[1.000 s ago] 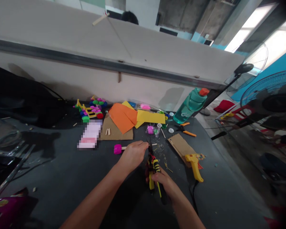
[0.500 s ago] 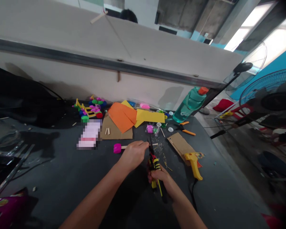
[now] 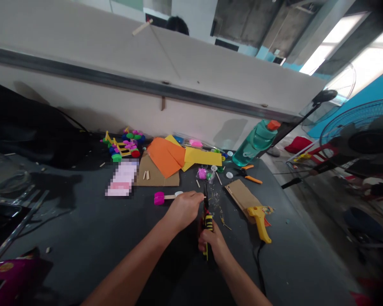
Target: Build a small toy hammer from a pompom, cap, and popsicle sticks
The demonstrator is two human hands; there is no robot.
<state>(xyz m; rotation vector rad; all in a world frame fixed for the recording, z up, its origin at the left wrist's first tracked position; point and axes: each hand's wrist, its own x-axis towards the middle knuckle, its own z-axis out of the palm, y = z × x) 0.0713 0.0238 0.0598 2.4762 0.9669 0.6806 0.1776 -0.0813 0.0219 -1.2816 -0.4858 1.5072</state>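
Note:
My left hand is closed, pinching a thin wooden stick whose short end pokes out at the fingertips. Just to its right, the dark jaws of yellow-and-black pliers meet that end. Wrapped around the pliers' handles, my right hand has them squeezed together. Left of my left hand is a bright pink block with a wooden stick running toward the hand; whether it is the held stick is hidden. A small cut stick piece lies beyond the jaws.
Orange paper and yellow paper lie on cardboard at the back. To the right are a yellow glue gun, orange-handled pliers and a teal bottle. A colourful clay model stands back left.
The pliers' handles have come together and the jaws have shut. The stick end beyond the jaws no longer shows, and a small piece is now visible on the table.

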